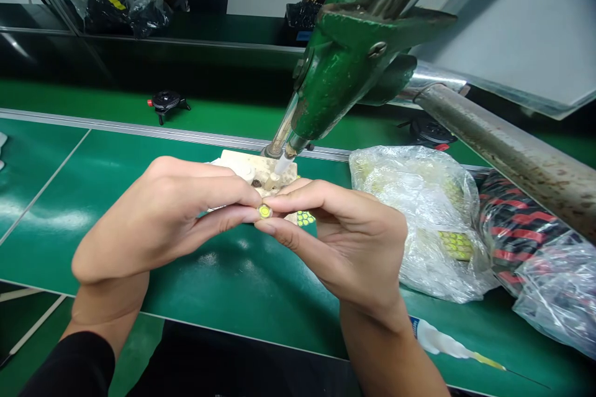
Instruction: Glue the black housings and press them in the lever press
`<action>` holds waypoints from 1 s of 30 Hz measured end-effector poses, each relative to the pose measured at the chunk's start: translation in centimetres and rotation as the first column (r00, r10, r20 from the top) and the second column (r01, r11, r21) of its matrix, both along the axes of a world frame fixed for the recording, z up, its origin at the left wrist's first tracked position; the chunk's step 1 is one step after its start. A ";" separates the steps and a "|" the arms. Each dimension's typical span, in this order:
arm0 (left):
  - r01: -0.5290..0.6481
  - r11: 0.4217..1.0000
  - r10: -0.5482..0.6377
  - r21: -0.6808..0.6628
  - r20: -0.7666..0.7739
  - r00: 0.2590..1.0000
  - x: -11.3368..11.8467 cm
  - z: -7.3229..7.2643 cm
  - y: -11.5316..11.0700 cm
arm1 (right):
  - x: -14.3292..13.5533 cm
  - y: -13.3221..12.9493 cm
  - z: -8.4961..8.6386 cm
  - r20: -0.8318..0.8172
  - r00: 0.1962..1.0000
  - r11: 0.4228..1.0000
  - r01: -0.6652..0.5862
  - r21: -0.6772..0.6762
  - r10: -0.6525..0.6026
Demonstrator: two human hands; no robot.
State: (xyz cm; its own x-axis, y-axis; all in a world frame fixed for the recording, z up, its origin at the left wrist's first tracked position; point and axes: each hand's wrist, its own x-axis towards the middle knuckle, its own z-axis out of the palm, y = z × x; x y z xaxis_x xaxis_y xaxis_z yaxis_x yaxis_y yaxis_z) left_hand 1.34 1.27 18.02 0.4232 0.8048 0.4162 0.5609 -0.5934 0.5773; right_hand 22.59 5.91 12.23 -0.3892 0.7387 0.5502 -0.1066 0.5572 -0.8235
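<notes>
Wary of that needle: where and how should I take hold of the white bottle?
Likely from above, by the broad body of the white bottle: it lies on its side, yellow nozzle and thin needle pointing away from the right forearm.

At frame centre, the left hand (172,211) and right hand (347,232) share a fingertip grip on a small yellow piece (265,211) above the green counter (242,288); a clear plastic bag (405,198) lies at frame right.

Two near hands (162,217) (349,236), one pinched piece (265,211), one press (342,68) show.
</notes>
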 end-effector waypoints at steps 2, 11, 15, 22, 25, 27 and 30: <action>0.003 1.000 -0.003 0.014 -0.009 1.000 0.0 0.0 0.0 | 0.0 0.0 0.0 -0.006 1.000 1.000 -0.007 0.011 0.007; -0.017 0.998 0.022 0.053 -0.096 0.995 0.0 0.1 -0.4 | -0.1 0.1 -0.1 -0.029 0.999 0.999 -0.035 0.031 0.036; -0.012 0.997 0.019 0.071 -0.098 0.995 0.0 0.1 -0.4 | -0.1 0.1 -0.1 -0.023 0.999 0.999 -0.023 0.027 0.023; -0.010 0.996 0.020 0.091 -0.106 0.994 -0.1 -0.1 -0.4 | -0.1 0.1 -0.2 -0.019 1.000 0.999 -0.018 0.030 0.019; -0.009 0.995 0.021 0.101 -0.109 0.994 -0.1 -0.1 -0.5 | -0.1 0.1 -0.2 -0.025 0.999 0.999 -0.025 0.033 0.025; -0.009 0.995 0.021 0.101 -0.112 0.994 0.0 0.0 -0.4 | -0.1 0.1 -0.2 -0.029 0.999 0.999 -0.031 0.034 0.032; -0.016 0.996 0.026 0.091 -0.119 0.993 0.0 0.0 -0.4 | -0.1 0.1 -0.2 -0.030 0.999 0.999 -0.036 0.036 0.037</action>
